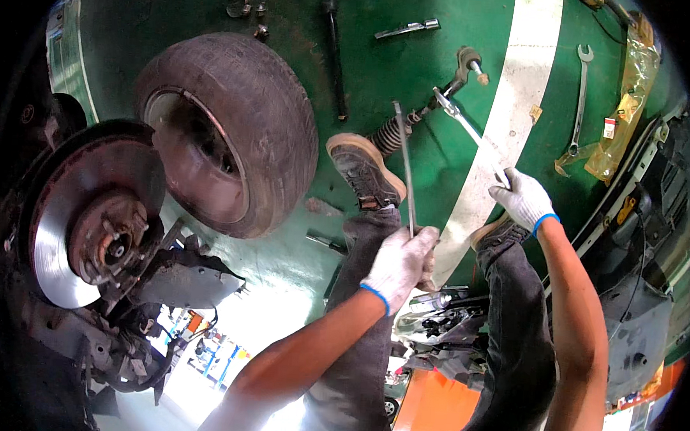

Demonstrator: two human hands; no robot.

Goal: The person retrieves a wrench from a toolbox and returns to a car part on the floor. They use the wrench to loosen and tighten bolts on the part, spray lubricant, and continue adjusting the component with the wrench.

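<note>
Left hand (399, 261), in a white work glove, is closed around the lower end of a long thin metal rod (405, 160), which runs straight up and away from the fist. Right hand (525, 198), gloved the same way, is clamped on the handle of a silver wrench (468, 128), and that wrench slants up and to the left from the hand, its head right at the end of a dark suspension strut (424, 114) lying on the green floor (415, 63). The two hands are apart, the right one higher and off to the side of the left.

Between and just beyond the hands, the person's shoes (365, 168) and dark trouser legs show. Well out to the left of the left hand a removed tyre (229, 127) lies on the floor, and further left still a bare brake disc (76, 209) sits on the car's hub. Beyond the right hand a broad white stripe (515, 99) crosses the floor, and past it, further right, lies another spanner (579, 95). Far ahead of both hands a black bar (335, 55) and a small silver tool (407, 29) rest on the floor.
</note>
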